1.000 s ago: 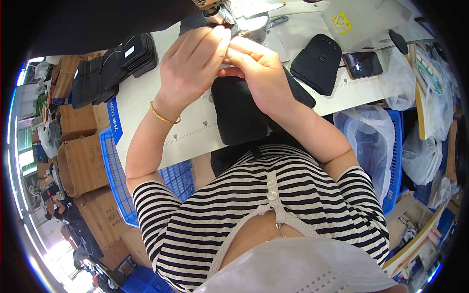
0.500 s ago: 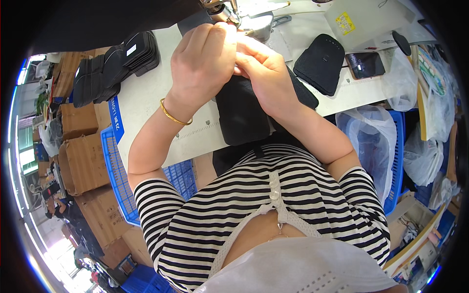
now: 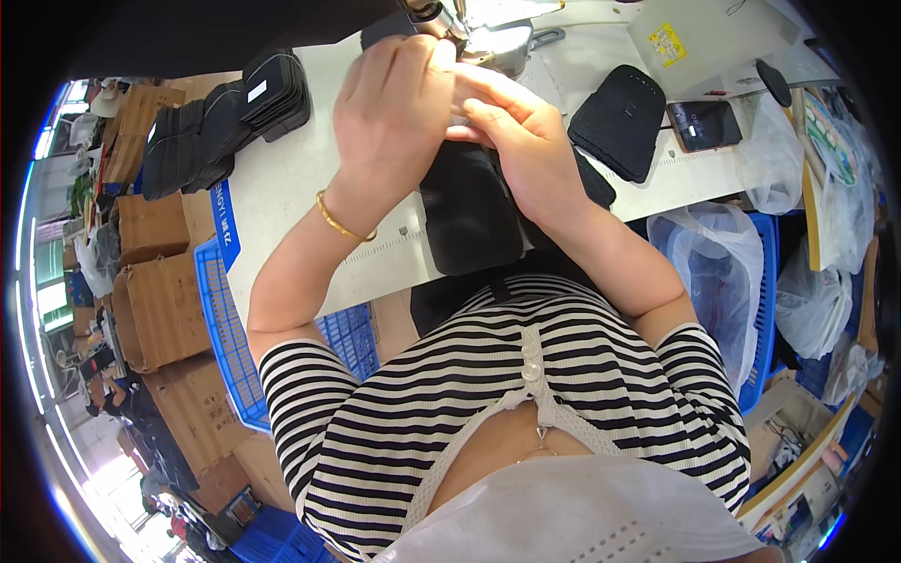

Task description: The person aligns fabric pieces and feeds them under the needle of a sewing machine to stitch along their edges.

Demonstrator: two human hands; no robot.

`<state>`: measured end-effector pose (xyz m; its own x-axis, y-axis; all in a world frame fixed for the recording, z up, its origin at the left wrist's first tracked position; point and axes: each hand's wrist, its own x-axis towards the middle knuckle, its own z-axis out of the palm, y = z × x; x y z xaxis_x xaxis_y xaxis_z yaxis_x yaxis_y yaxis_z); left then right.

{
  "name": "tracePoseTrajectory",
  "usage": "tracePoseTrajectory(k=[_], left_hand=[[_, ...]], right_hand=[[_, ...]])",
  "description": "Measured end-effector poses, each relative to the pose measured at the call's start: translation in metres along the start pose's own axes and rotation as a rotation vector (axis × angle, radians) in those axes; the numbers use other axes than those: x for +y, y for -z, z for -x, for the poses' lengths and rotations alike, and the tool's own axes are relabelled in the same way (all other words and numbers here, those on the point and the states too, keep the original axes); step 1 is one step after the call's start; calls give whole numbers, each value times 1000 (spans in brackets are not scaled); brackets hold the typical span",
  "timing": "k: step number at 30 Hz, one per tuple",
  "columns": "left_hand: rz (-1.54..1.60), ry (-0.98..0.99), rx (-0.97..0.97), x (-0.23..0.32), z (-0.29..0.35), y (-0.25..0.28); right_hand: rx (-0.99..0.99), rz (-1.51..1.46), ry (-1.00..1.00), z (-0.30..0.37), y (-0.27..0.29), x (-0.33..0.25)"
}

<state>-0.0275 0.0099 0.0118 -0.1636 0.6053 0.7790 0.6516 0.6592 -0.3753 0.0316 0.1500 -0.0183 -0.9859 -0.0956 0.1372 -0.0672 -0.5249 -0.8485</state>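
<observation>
Two hands meet directly in front of the sewing machine head (image 3: 432,19), at the lit far part of the white table (image 3: 385,266). The left hand (image 3: 396,113) is turned back-upward, its fingers bent and set close together. The right hand (image 3: 533,155) approaches from the opposite side, thumb and forefinger near each other; whether either hand pinches anything cannot be told, as the hands hide the contact area. This opposed placement probably allows fine control from both sides. The black fabric piece (image 3: 472,225) lies below the hands at the table's near edge, presumably within easy reach. Stacked black pieces (image 3: 275,94) stand at the left; black rounded panels (image 3: 618,122) lie at the right, near the smartphone (image 3: 706,127), likely to keep both supplies beside the working area.
</observation>
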Motion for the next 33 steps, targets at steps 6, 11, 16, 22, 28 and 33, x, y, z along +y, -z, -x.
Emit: tracePoseTrajectory(k=[6, 11, 16, 22, 28, 33], left_hand=[[322, 63, -56, -21, 1, 26], [376, 58, -121, -1, -2, 36], [287, 19, -104, 5, 1, 26], [220, 14, -36, 16, 3, 22], [371, 210, -87, 41, 5, 39], [370, 109, 50, 47, 23, 45]], right_hand=[[-40, 158, 66, 6, 3, -7], [-35, 287, 99, 9, 3, -7], [-29, 322, 115, 3, 8, -9], [12, 533, 131, 4, 14, -14], [-71, 429, -40, 22, 26, -20], [-66, 398, -32, 34, 26, -24]])
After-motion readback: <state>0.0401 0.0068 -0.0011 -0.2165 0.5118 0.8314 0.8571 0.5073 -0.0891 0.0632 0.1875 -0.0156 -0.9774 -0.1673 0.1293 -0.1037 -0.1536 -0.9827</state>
